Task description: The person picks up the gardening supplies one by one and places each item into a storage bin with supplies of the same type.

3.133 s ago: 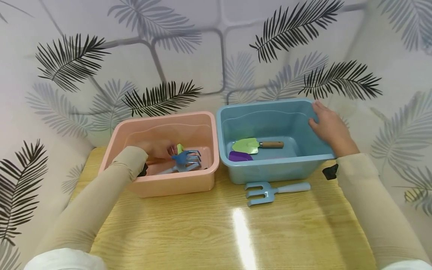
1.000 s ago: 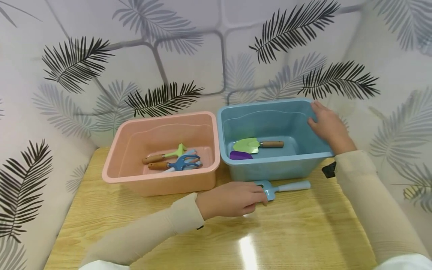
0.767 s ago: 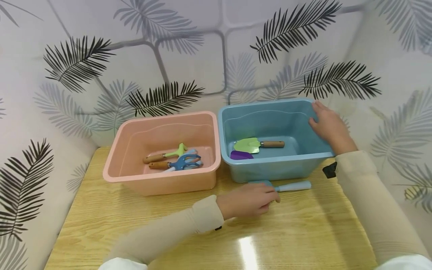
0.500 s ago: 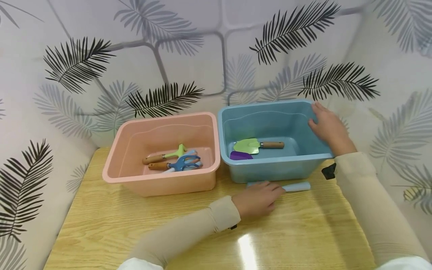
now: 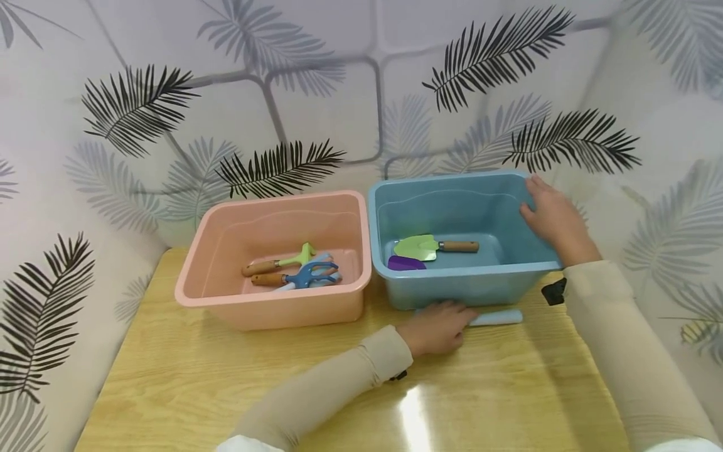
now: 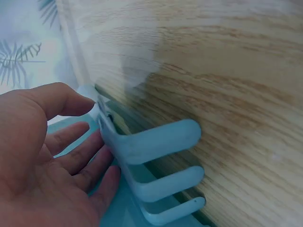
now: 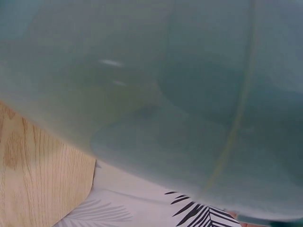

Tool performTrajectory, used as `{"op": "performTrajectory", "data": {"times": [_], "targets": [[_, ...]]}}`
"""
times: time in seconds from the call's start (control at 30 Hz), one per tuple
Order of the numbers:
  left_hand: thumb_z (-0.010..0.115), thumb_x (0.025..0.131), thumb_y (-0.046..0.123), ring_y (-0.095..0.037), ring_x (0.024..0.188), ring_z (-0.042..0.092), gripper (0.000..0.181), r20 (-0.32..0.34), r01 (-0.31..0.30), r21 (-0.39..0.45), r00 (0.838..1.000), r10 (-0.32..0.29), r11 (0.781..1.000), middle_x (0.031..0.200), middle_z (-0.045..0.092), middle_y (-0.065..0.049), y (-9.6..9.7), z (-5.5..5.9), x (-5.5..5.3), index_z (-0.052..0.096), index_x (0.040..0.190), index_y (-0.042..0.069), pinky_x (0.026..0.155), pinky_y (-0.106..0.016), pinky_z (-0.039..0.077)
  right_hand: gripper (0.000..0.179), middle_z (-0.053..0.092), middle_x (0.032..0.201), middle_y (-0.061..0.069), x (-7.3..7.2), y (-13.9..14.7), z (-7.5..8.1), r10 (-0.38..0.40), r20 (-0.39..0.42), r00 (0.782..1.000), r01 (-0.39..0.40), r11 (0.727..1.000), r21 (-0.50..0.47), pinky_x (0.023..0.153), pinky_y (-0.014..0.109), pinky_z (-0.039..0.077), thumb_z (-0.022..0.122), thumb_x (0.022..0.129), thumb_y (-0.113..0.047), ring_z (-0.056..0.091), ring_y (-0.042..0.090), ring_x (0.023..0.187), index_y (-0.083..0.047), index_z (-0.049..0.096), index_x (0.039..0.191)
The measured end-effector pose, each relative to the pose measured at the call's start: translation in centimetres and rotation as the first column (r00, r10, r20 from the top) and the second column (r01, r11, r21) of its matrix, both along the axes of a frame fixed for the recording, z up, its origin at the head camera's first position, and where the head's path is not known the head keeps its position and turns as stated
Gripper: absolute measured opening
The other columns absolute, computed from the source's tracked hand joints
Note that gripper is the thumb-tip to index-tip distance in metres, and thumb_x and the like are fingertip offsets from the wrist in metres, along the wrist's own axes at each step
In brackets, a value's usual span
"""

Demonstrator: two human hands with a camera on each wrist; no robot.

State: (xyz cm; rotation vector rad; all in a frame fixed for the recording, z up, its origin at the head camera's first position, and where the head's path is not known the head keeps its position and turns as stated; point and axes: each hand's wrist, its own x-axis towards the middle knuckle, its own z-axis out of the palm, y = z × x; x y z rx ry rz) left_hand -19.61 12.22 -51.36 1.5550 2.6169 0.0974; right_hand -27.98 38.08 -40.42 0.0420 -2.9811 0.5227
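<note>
A light-blue hand fork (image 5: 497,317) lies on the table in front of the blue bin (image 5: 452,287). In the head view my left hand (image 5: 437,328) covers its head, leaving the pale handle showing on the right. The left wrist view has the fork (image 6: 158,142) with its bent tines over the wood; the thumb and fingertips of my left hand (image 6: 52,156) pinch it near the neck. My right hand (image 5: 559,220) grips the bin's right rim, thumb on the inside. Only the bin's blurred wall (image 7: 142,94) fills most of the right wrist view; that hand is hidden there.
Inside the blue bin lie a green trowel (image 5: 417,248) with a wooden handle and a purple blade (image 5: 405,263). Left of it, the pink bin (image 5: 271,312) holds a green-headed tool (image 5: 296,258), a blue cultivator (image 5: 310,275) and a pale-blue tool partly hidden. Patterned cloth hangs behind.
My left hand has left the pink bin, crossed right to the fork and slid along it toward the handle, pinching it. My right hand has stayed on the blue bin's rim.
</note>
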Motion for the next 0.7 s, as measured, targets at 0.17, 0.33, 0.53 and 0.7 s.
{"op": "performTrajectory", "data": {"times": [0.17, 0.33, 0.53, 0.7], "targets": [[0.053, 0.092, 0.026, -0.008, 0.103, 0.053, 0.036, -0.042, -0.012, -0.024, 0.999, 0.011, 1.000, 0.114, 0.058, 0.009, 0.7, -0.4, 0.4, 0.052, 0.129, 0.021, 0.087, -0.025, 0.043, 0.059, 0.014, 0.150, 0.021, -0.1, 0.1, 0.1, 0.005, 0.001, 1.000, -0.005, 1.000, -0.005, 0.104, 0.057, 0.019, 0.046, 0.094, -0.013, 0.020, 0.043, 0.133, 0.006, 0.020, 0.144], [0.054, 0.093, 0.025, -0.007, 0.104, 0.053, 0.029, -0.016, 0.026, -0.046, 1.000, -0.027, 0.999, 0.112, 0.059, 0.008, 0.8, -0.5, 1.1, 0.056, 0.121, 0.020, 0.090, -0.021, 0.041, 0.059, 0.014, 0.150, 0.021, 0.0, -0.2, 0.2, 0.003, 0.004, 1.000, -0.003, 1.000, -0.007, 0.104, 0.057, 0.019, 0.046, 0.094, -0.012, 0.020, 0.044, 0.133, 0.006, 0.020, 0.144], [0.060, 0.090, 0.023, -0.004, 0.088, 0.052, 0.018, 0.107, 0.040, -0.050, 0.994, -0.035, 0.998, 0.096, 0.057, 0.011, 0.7, -0.7, 1.6, 0.057, 0.108, 0.022, 0.077, -0.018, 0.041, 0.058, 0.013, 0.151, 0.020, 0.0, -0.2, 0.1, -0.011, 0.007, 1.000, 0.011, 1.000, -0.008, 0.105, 0.056, 0.018, 0.045, 0.095, -0.014, 0.020, 0.043, 0.133, 0.005, 0.020, 0.144], [0.063, 0.089, 0.023, -0.002, 0.077, 0.050, 0.012, 0.179, 0.038, -0.057, 0.983, -0.027, 0.998, 0.085, 0.054, 0.013, 0.5, -0.8, 2.1, 0.054, 0.097, 0.023, 0.068, -0.018, 0.040, 0.058, 0.012, 0.151, 0.019, 0.1, -0.1, 0.1, -0.010, 0.014, 1.000, 0.010, 1.000, -0.008, 0.104, 0.057, 0.018, 0.045, 0.095, -0.014, 0.020, 0.043, 0.133, 0.005, 0.019, 0.144]]}}
